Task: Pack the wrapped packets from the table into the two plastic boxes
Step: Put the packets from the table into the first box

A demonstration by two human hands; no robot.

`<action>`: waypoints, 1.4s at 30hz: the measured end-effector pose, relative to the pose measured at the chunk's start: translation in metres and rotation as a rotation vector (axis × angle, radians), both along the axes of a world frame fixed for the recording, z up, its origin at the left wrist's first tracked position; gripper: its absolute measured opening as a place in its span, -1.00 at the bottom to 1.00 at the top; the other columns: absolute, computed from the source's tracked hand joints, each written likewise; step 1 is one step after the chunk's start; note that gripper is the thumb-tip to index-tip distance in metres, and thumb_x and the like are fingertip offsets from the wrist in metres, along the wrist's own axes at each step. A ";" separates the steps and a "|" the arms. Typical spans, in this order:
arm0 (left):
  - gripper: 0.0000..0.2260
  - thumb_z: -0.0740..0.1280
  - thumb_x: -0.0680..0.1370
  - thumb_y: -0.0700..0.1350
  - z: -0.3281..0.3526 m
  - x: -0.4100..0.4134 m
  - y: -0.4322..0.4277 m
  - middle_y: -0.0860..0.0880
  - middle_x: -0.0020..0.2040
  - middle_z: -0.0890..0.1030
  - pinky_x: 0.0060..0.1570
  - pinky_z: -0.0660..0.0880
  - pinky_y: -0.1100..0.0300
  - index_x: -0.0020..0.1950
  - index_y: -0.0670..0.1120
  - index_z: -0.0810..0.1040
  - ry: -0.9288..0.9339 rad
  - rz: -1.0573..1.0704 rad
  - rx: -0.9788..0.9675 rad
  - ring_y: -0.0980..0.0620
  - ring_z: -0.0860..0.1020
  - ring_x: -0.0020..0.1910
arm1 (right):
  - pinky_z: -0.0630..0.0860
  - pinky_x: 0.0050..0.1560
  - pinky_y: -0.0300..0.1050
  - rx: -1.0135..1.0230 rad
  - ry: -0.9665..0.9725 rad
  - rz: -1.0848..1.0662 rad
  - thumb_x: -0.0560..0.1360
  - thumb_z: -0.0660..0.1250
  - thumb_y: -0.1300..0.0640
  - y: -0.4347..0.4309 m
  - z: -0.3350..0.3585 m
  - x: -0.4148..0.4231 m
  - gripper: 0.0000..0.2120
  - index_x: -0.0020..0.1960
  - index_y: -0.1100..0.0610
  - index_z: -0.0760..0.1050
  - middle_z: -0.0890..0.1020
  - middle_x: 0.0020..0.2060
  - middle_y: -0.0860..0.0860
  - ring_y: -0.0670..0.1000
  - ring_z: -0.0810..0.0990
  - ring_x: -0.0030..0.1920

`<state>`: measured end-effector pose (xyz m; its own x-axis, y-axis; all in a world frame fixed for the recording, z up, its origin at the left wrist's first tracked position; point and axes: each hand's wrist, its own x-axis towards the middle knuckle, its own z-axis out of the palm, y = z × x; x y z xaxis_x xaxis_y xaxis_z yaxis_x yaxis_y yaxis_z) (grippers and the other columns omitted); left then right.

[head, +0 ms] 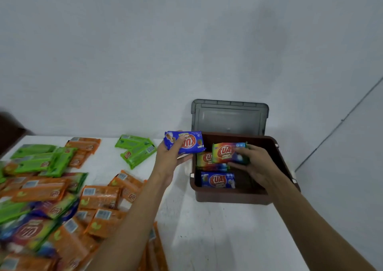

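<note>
left hand [169, 156] grip clamped on blue packet [183, 142], just left of brown box [271, 146]; right hand [253, 163] grip pinching rainbow packet [228, 152] inside box, above two packed ones; loads more packets [62, 198] piled on surface [207, 229]

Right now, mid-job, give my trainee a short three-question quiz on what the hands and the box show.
1. True or false: the left hand holds a blue packet.
2. Where is the rainbow packet in the right hand: A) on the table, B) over the open brown box, C) on the grey lid?
3. Which colour of packet lies nearest the box's front wall?

Key: 1 true; 2 B; 3 blue.
</note>
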<state>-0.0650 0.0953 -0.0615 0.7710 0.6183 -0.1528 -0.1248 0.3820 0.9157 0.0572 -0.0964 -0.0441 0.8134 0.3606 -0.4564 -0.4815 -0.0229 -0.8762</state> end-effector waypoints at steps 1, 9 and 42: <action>-0.78 0.33 0.57 -0.11 -0.001 0.005 -0.005 -0.11 0.04 0.66 -0.11 0.64 0.07 0.21 -0.09 0.52 0.002 0.012 -0.012 -0.05 0.66 -0.01 | 0.68 -0.13 0.07 -0.005 0.009 0.003 0.53 0.36 0.28 0.001 -0.004 0.005 -0.67 0.27 0.30 0.41 0.52 0.16 0.23 0.20 0.60 0.09; -0.71 0.31 0.58 -0.06 -0.013 0.028 -0.029 -0.09 0.03 0.63 -0.25 0.63 0.22 0.26 -0.14 0.45 0.037 0.155 -0.126 0.07 0.65 -0.08 | 0.68 -0.15 -0.03 -0.024 0.100 0.090 0.52 0.38 0.29 0.021 -0.032 0.030 -0.69 0.22 0.38 0.45 0.59 0.11 0.26 0.15 0.64 0.02; -0.84 0.45 0.48 -0.07 0.003 0.030 -0.028 -0.03 -0.08 0.68 -0.33 0.60 0.20 0.03 0.00 0.58 0.115 -0.005 0.172 0.06 0.69 -0.13 | 0.64 -0.10 -0.16 -0.164 -0.519 0.483 0.51 0.41 0.00 0.029 -0.004 0.026 -0.61 0.27 0.13 0.50 0.64 0.10 0.02 -0.02 0.67 0.06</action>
